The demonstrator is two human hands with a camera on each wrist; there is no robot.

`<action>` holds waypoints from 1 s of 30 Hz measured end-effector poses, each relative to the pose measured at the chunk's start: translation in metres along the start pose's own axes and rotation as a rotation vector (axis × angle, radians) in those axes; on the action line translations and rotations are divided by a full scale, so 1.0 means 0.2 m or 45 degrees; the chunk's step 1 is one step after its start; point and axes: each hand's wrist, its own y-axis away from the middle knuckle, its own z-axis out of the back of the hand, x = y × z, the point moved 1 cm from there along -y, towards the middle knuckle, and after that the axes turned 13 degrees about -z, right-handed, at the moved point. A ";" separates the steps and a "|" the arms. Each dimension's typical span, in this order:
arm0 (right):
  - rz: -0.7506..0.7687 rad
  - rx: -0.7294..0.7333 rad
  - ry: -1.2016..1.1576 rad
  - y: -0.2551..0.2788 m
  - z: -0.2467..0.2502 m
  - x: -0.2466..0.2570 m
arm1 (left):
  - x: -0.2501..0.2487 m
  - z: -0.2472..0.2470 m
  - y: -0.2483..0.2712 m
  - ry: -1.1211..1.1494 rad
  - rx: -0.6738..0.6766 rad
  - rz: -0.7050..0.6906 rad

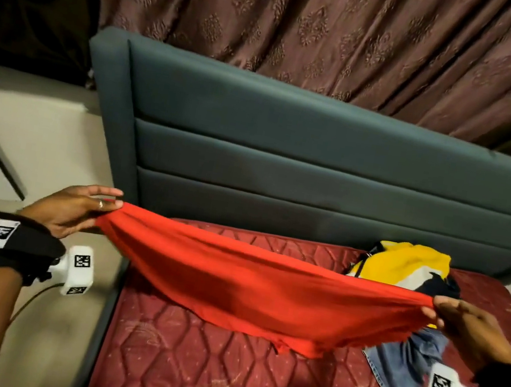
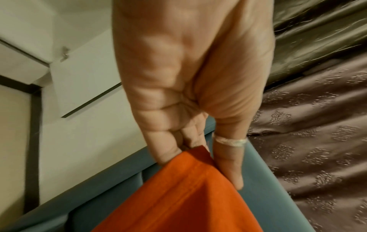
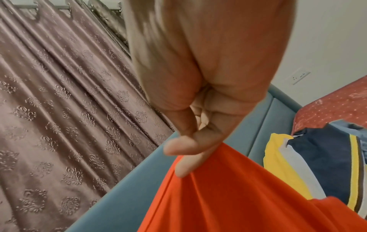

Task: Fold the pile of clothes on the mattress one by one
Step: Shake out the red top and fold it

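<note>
Maroon quilted mattress [image 1: 217, 381] carries small clothes pile at far right: yellow-navy-white striped garment [image 1: 403, 267] on top, blue denim piece [image 1: 404, 367] nearer, partly hidden behind red cloth [image 1: 249, 286]. Garment types hard to tell. Red cloth stretched in air above mattress, sagging in middle, lower edge close to mattress. Left hand [image 1: 77, 212] pinches its left corner between thumb and fingers, ring on thumb. Right hand [image 1: 470, 327] pinches right corner, fingers curled; wrist cut off by frame edge. Teal headboard [image 1: 287, 151] behind, patterned curtain [image 1: 340, 32] above.
</note>
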 end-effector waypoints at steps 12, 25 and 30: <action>0.285 0.296 -0.238 0.13 0.06 0.45 | -0.68 -0.05 0.05 -0.101 -0.238 -0.563; -0.367 0.252 0.691 -0.11 -0.19 -0.54 | -0.05 -0.07 0.12 -0.225 -0.134 -0.046; -0.347 0.363 0.198 0.00 -0.24 -0.48 | 0.00 -0.04 0.13 -0.163 -0.237 -0.096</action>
